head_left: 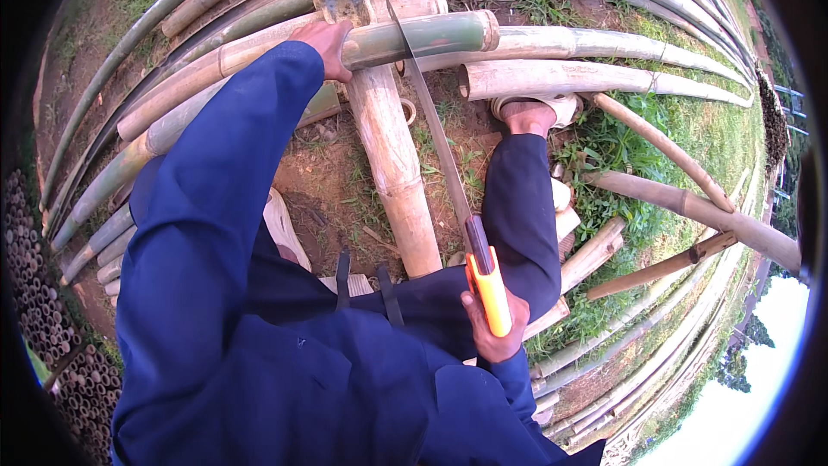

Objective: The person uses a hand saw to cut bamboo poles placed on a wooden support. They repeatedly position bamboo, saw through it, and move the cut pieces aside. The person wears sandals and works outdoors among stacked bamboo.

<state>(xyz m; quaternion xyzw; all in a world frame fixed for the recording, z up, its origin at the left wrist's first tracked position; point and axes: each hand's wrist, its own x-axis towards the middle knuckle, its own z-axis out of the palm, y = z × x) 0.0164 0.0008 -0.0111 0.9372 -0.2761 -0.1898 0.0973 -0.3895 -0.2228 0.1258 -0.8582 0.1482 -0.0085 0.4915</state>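
My right hand (504, 328) is wrapped round the orange and yellow handle of a hand saw (442, 142). Its long narrow blade runs up and away, and near its tip lies across a green bamboo pole (423, 39). Whether the teeth have cut into the wall cannot be made out. With my left hand (326, 47) I grip that pole, left of the blade, fingers curled over it. The pole rests across a thick pale bamboo post (392, 164) that stretches toward me. Just beyond my left hand stands a notched bamboo piece (347, 0).
Long bamboo poles (586, 43) lie on the far side and to both sides. Leaning poles (681, 198) cross at the right above grass. Cut bamboo tubes (52, 311) are stacked at the far left. My foot (528, 116) is beside a pole end.
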